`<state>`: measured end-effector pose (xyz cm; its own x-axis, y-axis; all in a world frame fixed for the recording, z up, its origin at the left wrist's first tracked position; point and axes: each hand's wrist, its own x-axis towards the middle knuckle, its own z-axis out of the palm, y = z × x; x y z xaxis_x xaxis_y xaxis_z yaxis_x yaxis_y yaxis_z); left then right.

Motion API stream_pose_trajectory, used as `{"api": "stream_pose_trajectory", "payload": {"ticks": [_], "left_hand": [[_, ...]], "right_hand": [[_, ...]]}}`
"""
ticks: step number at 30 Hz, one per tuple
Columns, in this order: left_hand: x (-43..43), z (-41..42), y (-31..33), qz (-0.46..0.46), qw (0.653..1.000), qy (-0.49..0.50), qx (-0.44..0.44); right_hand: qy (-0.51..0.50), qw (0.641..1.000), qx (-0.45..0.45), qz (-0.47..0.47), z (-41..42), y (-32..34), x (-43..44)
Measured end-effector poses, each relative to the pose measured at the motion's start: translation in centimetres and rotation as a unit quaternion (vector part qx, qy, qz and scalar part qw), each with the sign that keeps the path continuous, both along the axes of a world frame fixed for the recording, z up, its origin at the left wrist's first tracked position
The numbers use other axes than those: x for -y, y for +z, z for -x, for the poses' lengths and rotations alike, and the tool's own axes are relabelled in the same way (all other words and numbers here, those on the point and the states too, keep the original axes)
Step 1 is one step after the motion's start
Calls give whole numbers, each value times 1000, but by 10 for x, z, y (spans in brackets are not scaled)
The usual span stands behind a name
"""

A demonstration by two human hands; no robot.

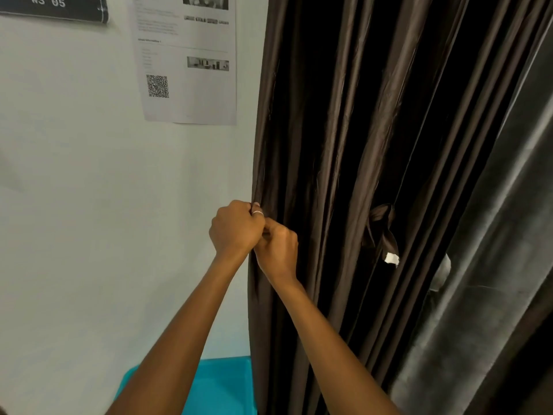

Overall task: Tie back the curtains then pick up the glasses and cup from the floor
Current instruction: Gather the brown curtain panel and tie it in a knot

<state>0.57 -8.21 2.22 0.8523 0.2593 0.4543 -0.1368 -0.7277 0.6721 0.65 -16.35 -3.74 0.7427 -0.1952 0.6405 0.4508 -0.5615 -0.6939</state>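
A dark brown pleated curtain hangs to the right of a white wall. My left hand is closed at the curtain's left edge, a ring on one finger. My right hand is closed just beside and below it, touching it, fingers pinching the same edge of fabric. What exactly lies between the fingers is hidden. Further right, a knotted brown tie-back with a white tag hangs on the curtain. A grey curtain hangs at the far right. No glasses or cup are in view.
A printed sheet with a QR code is stuck on the wall, with a dark sign at the top left. A turquoise surface sits low under my arms.
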Motion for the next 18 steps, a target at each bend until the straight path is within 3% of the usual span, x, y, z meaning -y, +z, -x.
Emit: {"api": "stream_pose_trajectory", "payload": {"ticks": [5, 9, 15, 18], "left_hand": [[3, -1, -5, -6, 1000, -10, 21], [2, -5, -5, -9, 1000, -14, 21], [-4, -7, -6, -8, 999, -19, 32], [-6, -6, -7, -8, 999, -28, 40]], "right_hand": [[40, 998, -42, 32, 4, 0, 14], [47, 997, -62, 1, 18, 9, 32], [-134, 989, 55, -43, 40, 42, 64], [-202, 976, 65, -46, 44, 51, 77]]}}
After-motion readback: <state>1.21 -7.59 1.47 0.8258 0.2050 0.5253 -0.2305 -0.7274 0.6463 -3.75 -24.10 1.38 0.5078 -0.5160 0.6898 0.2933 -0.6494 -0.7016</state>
